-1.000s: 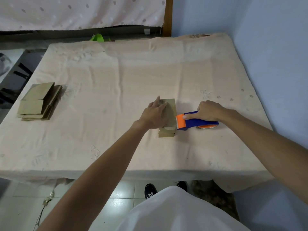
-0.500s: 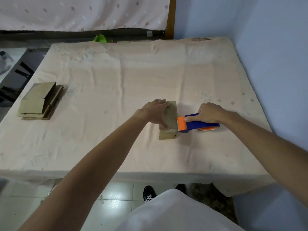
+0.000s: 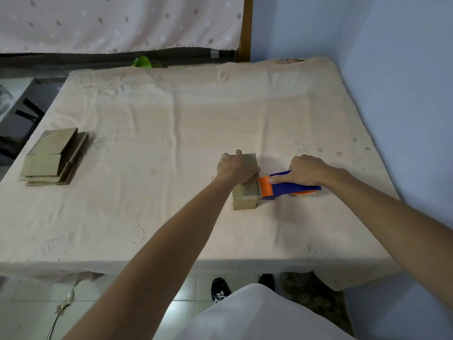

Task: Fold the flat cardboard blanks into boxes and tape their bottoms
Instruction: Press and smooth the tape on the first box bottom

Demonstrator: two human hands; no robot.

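A small brown cardboard box (image 3: 245,196) stands on the cloth-covered table (image 3: 171,133), right of centre. My left hand (image 3: 236,168) lies over its top, fingers curled round the far and right edges, holding it down. My right hand (image 3: 306,169) grips a blue tape dispenser (image 3: 291,187) with an orange head (image 3: 265,185). The orange head touches the box's right side. A stack of flat cardboard blanks (image 3: 55,157) lies at the table's left edge.
A blue wall (image 3: 404,94) runs close along the table's right side. A dotted curtain (image 3: 117,23) hangs behind the far edge, with a green scrap (image 3: 143,62) below it. Tiled floor and my shoes (image 3: 220,289) show under the near edge.
My left hand has slid from the box's left side onto its top and curled over the edges. The dispenser's head has stayed against the box's right side.
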